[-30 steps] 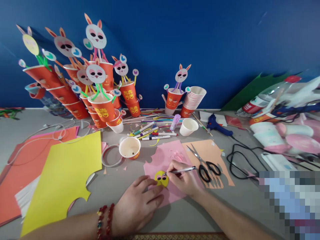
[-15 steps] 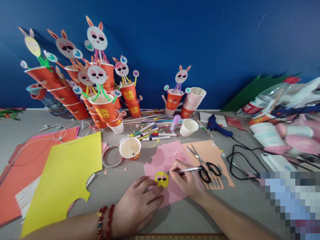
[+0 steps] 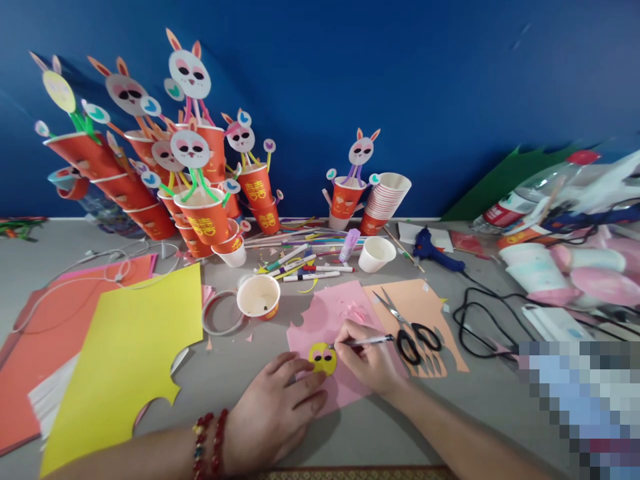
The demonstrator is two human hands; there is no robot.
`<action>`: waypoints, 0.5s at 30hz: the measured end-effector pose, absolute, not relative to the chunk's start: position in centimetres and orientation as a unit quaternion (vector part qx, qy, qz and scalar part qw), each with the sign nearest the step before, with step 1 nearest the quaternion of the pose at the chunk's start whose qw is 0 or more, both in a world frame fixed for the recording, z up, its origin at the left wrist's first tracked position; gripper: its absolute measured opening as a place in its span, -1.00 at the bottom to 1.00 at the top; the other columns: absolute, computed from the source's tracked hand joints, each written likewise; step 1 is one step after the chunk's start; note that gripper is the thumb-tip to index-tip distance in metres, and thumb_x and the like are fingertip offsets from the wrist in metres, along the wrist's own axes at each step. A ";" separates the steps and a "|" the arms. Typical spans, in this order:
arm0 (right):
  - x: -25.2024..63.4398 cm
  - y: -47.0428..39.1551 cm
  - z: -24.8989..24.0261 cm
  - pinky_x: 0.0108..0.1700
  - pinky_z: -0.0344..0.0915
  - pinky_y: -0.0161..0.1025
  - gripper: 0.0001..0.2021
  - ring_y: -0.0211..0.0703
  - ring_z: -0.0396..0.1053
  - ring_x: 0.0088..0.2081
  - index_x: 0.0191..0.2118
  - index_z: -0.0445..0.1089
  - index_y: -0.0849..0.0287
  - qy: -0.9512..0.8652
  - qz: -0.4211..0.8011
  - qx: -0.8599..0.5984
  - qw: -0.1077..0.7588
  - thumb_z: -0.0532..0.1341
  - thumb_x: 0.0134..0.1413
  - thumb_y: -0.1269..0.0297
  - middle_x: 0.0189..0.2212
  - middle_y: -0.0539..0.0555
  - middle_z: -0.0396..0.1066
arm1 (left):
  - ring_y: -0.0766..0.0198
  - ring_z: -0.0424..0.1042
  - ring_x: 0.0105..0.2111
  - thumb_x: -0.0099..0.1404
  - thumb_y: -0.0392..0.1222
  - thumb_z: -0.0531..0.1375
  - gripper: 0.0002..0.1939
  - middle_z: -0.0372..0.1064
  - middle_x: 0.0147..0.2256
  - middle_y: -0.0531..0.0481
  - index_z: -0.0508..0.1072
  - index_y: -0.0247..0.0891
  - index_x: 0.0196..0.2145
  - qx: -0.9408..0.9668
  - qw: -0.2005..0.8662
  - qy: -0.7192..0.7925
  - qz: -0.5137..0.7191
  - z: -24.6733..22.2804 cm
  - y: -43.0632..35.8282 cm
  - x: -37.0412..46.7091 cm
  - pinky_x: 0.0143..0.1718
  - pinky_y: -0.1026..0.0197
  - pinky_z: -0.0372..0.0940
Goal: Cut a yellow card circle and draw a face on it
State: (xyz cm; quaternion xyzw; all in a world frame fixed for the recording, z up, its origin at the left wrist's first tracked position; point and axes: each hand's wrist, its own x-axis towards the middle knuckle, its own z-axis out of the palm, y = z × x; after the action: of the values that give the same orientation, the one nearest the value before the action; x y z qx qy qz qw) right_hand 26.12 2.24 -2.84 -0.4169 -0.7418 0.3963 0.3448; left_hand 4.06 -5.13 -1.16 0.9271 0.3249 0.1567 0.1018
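Observation:
A small yellow paper disc (image 3: 327, 366) with pink lids and black eyes lies on a pink paper sheet (image 3: 345, 393). My left hand (image 3: 273, 413) rests flat with fingers slightly apart, its fingertips on the disc's lower left edge. A pen (image 3: 373, 341) is pinched in my right hand (image 3: 367, 363), its tip at the upper right of the disc. Scissors (image 3: 407, 327) with black handles lie to the right of that hand, over an orange paper sheet (image 3: 387, 293) cut into strips.
White cups (image 3: 259, 297) and several markers (image 3: 310, 275) stand or lie behind the pink sheet. Rabbit figures (image 3: 190, 148) on red cups line the back left. Yellow paper (image 3: 145, 333) lies left. A blue glue gun (image 3: 436, 250) and its cable (image 3: 465, 320) are right.
The pen in my right hand has tilted slightly, its tip staying by the disc's upper right edge. My left hand stays on the disc. The view has shifted slightly.

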 end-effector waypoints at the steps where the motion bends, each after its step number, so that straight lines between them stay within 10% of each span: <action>1: 26.1 2.2 -2.9 -0.52 0.03 -0.33 -0.80 -0.28 0.13 -0.56 -0.51 0.17 0.10 -0.739 0.392 -0.421 0.351 0.10 0.11 0.43 -0.61 -0.10 0.20 | 0.10 0.29 0.08 0.32 -0.24 0.17 -0.70 0.37 0.15 0.04 0.41 -0.21 0.02 0.927 0.101 0.325 0.156 -1.2 -5.1 4.1 0.23 -0.02 0.11; 15: 26.1 2.1 -2.8 -0.51 0.03 -0.32 -0.80 -0.27 0.14 -0.56 -0.53 0.16 0.10 -0.732 0.405 -0.421 0.350 0.10 0.08 0.43 -0.62 -0.09 0.19 | 0.07 0.29 0.09 0.32 -0.26 0.15 -0.68 0.37 0.15 -0.04 0.40 -0.22 0.03 0.932 0.095 0.320 0.139 -0.9 -5.1 4.0 0.22 -0.05 0.15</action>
State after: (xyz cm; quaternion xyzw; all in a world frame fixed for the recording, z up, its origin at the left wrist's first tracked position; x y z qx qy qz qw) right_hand 26.06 2.09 -2.79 -0.4209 -0.7324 0.4048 0.3501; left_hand 3.98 -5.07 -0.91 0.9321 0.3205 0.1395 0.0948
